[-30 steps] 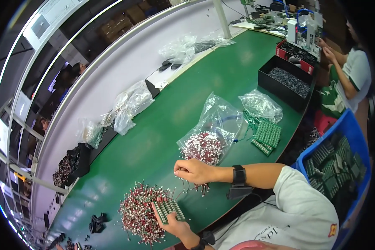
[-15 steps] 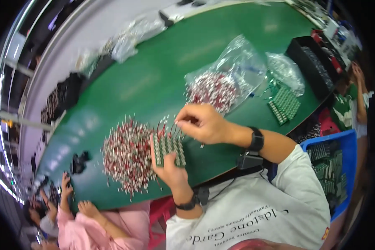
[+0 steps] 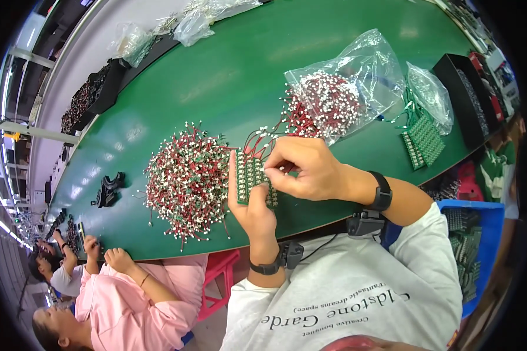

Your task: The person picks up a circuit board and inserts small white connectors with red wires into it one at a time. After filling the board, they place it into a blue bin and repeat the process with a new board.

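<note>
My left hand is closed on a green circuit board panel with rows of small pale parts, its thumb lying across the near end. Several red wires with white connectors stick out past the panel's far edge. My right hand is pinched over the panel's right side, fingertips touching it. A thin wire seems held there, mostly hidden by the fingers; a small white tip shows inside their curl. Left of the panel lies a big heap of red wires with white connectors, close against my left fingers.
Beyond my right hand, a clear plastic bag spills more wires. Farther right are stacked green panels, a bag and a black box. A blue bin stands beside me. A person in pink sits left.
My right hand has come down from above the panel's far edge onto its right side. The left hand still holds the panel. The whole view has shifted and turned.
</note>
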The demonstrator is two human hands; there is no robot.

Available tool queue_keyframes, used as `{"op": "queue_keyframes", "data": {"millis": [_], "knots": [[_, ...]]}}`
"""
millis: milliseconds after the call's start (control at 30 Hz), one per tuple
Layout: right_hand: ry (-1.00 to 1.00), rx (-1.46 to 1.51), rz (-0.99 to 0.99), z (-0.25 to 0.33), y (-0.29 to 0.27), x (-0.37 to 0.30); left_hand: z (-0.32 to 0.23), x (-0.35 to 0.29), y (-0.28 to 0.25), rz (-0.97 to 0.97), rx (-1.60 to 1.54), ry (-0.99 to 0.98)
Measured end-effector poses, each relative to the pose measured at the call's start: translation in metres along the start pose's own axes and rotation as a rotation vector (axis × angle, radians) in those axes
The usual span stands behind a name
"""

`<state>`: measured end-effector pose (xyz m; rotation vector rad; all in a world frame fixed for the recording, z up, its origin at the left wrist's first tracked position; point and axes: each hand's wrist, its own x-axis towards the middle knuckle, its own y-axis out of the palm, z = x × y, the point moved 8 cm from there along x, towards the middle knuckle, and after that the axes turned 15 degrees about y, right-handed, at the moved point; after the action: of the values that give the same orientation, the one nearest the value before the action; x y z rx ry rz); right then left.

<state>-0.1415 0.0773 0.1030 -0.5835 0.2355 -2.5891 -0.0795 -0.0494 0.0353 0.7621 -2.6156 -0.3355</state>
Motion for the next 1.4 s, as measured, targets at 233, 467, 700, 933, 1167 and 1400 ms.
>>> {"op": "queue_keyframes", "data": {"millis": [233,467,700,933,1167,1400], "knots": [[-0.066,-0.064,-0.018,-0.008,0.012,0.000,0.000,-0.005,0.017,0.130,-0.024,0.062],[-0.087,-0.101,-0.040,-0.008,0.009,0.000,0.000,-0.007,0.020,0.203,0.067,0.096],[-0.104,-0.122,-0.057,-0.006,0.009,-0.002,-0.002,-0.007,0.022,0.210,0.071,0.091],[-0.173,-0.301,-0.032,0.005,0.010,-0.003,-0.010,0.000,0.019,0.316,0.377,0.340],[-0.146,-0.324,-0.108,0.000,0.008,-0.002,-0.014,0.000,0.018,0.331,0.465,0.355],[0.020,-0.210,0.011,-0.008,0.007,0.005,-0.008,-0.001,0.009,0.095,0.109,0.082]]}}
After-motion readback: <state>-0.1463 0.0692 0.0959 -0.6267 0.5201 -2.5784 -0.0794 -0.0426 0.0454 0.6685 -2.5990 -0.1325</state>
